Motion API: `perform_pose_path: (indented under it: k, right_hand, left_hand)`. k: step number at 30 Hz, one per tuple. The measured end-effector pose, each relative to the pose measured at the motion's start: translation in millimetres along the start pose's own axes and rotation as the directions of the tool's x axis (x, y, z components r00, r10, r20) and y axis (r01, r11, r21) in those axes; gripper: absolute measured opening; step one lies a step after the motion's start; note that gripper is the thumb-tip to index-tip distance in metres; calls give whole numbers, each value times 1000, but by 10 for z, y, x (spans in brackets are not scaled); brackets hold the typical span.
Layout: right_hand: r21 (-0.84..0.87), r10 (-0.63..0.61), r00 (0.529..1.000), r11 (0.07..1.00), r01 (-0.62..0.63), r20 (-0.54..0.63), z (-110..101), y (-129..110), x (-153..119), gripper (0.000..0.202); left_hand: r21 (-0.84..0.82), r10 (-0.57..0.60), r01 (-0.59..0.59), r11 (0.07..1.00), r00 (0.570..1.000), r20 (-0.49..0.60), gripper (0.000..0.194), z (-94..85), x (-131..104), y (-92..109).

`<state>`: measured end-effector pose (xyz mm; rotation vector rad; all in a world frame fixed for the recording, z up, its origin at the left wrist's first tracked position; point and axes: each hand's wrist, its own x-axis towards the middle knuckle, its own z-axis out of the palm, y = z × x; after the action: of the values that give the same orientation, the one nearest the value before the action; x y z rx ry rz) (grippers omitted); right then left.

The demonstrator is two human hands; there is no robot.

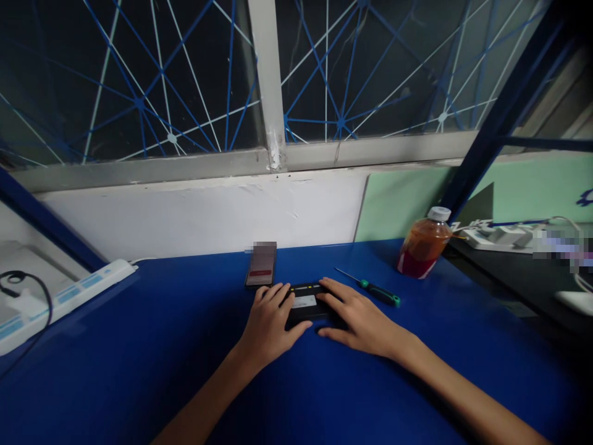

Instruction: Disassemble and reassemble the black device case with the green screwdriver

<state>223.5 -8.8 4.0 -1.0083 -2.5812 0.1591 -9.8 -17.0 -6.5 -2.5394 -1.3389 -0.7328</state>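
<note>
A flat black box-shaped device [304, 302] with a white label and small yellow marks along its far edge lies on the blue table [296, 389]. My left hand [270, 316] grips its left end, fingers over the top and thumb along the near side. At the right end my right hand [356, 314] holds it the same way, with the fingertips on its top. Both hands cover the device's ends. Just right of my right hand lies a screwdriver [380, 293] with a dark green handle, its shaft pointing back left. A phone [262, 262] with a lit screen is behind my left hand.
A bottle of orange-red drink [424, 244] with a white cap stands at the back right. A white power strip [69, 301] with a black cable runs along the left edge. Behind the table are a white wall [222, 213] and a green panel [398, 201].
</note>
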Motion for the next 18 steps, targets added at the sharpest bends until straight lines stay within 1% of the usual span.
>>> perform_pose_path:
  k: [4, 6, 10, 12, 14, 18]
  right_hand:
    - [10, 8, 1000, 1000, -8, -3, 4, 2, -5, 50]
    - [14, 7, 1000, 1000, -7, -12, 4, 12, -9, 50]
    - [0, -6, 1000, 1000, 6, -22, 8, 34, -16, 62]
    - [-19, -9, 1000, 1000, 8, -23, 25, 39, -19, 66]
    - [-36, -8, 999, 999, 7, -31, 50, 38, -21, 66]
    - [-63, 5, 1000, 998, -7, -18, 85, 21, -20, 66]
  left_hand:
    - [3, 6, -6, 1000, 1000, 7, 38, -18, 3, 14]
    - [-1, 8, -8, 1000, 1000, 15, 41, -22, -1, 10]
    - [1, -16, 16, 1000, 1000, 21, 52, -8, -11, -18]
    - [12, -30, 30, 999, 999, 38, 52, 7, -14, -30]
    - [25, -33, 32, 999, 998, 52, 51, 19, -15, -35]
    - [42, -30, 28, 999, 998, 46, 47, 22, -14, -27]
